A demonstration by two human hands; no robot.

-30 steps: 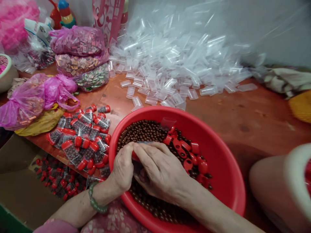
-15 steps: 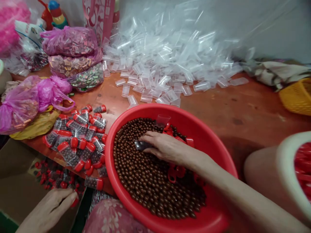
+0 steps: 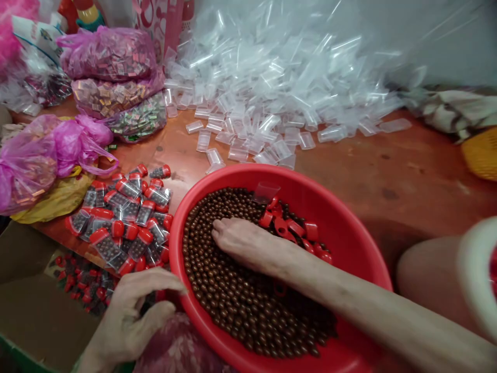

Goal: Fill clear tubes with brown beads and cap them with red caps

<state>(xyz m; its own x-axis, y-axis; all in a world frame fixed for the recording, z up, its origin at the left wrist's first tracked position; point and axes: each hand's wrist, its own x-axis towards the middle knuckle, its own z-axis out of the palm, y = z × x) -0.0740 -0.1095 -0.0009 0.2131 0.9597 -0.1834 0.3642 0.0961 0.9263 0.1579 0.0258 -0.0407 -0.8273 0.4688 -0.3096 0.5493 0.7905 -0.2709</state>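
A large red basin [image 3: 349, 233] holds many small brown balls [image 3: 240, 305], with several red caps [image 3: 295, 228] and a clear case [image 3: 266, 192] at its back right. My right hand [image 3: 240, 238] reaches in, its fingers bent down among the balls; what it grips, if anything, is hidden. At the basin's left edge my left hand [image 3: 135, 311] has its thumb and fingers apart, with nothing seen between them. Left of the basin lies a heap of filled clear cases with red tops [image 3: 128, 217].
Clear empty cases [image 3: 264, 103] are piled at the back. Pink bags [image 3: 112, 57] stand at the back left. Below the table's left edge is a cardboard box [image 3: 27, 290] with more filled cases. A pale bucket [image 3: 430, 280] stands at the right.
My left hand has moved right and up from over the box to the basin's edge, and no longer holds a red-topped piece. My right hand has dipped into the balls, its clear case now hidden.
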